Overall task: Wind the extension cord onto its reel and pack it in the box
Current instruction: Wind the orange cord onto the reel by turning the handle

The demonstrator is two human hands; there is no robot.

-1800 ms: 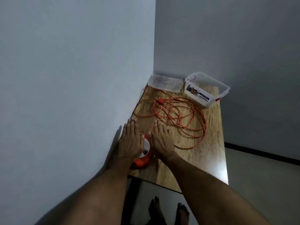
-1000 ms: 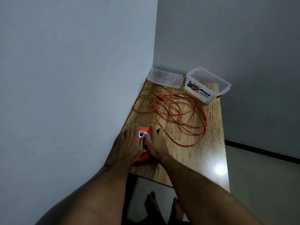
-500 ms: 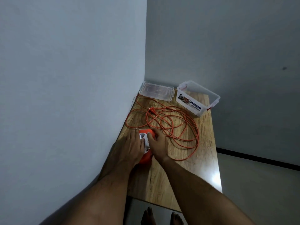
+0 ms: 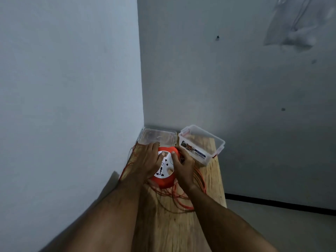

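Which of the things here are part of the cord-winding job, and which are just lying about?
Part of the job:
- orange reel, held in both hands: left hand, right hand
- loose orange cord
- clear plastic box
- clear lid beside the box

Just there:
- wooden table
- clear plastic bag on the wall
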